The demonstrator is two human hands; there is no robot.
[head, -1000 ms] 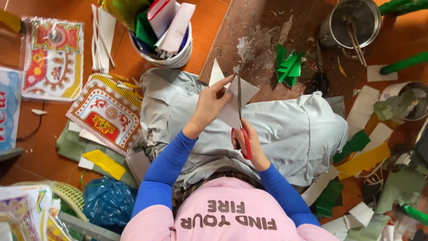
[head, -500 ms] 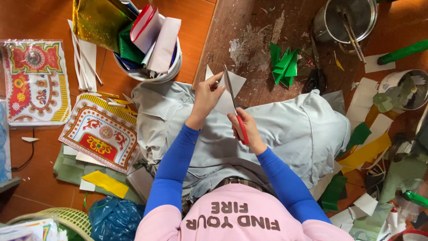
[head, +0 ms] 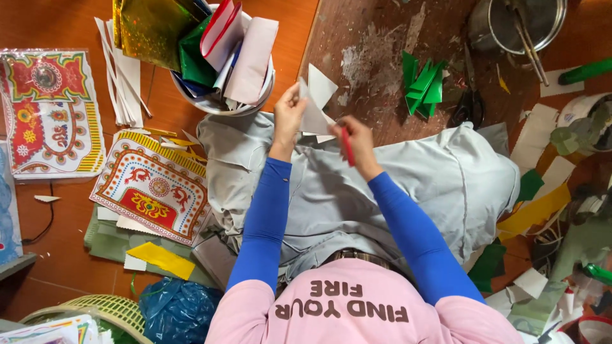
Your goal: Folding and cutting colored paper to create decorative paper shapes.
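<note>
Both hands have risen, left hand (head: 290,114) pinching white paper (head: 314,108), right hand (head: 354,143) gripping red scissors (head: 347,146)

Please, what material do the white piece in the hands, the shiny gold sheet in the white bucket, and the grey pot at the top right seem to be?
White piece: probably thin paper or card, matt, with sharp cut edges and a fold. Gold sheet: likely metallic foil paper, glossy with sparkling reflections. Grey pot: apparently metal, dull silver with a bright rim. The left hand pinches the piece; the right hand holds red-handled scissors.
</note>
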